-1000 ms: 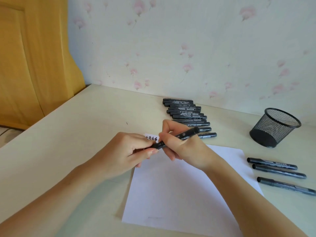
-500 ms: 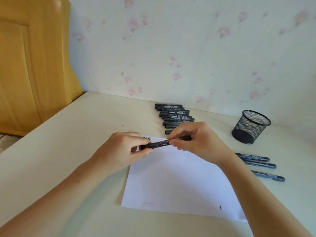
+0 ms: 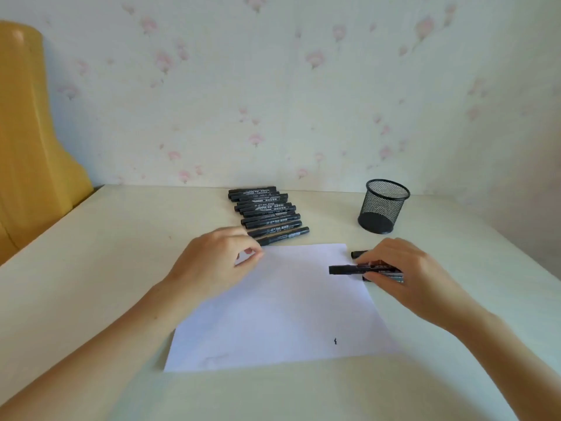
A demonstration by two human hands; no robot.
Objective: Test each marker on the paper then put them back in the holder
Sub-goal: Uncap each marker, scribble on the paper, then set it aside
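Note:
A white sheet of paper lies on the cream table, with a small black mark near its lower right. My right hand grips a capped black marker level over the paper's right edge, above other markers partly hidden under the hand. My left hand hovers over the paper's top left corner with fingers loosely curled and nothing in it. A row of several black markers lies behind the paper. The black mesh holder stands upright at the back right.
The table meets a flowered wall at the back. A yellow wooden panel stands at the left beyond the table's edge.
My right hand has carried the marker from the paper's top left to its right edge. My left hand has let go of the marker and stays near the corner.

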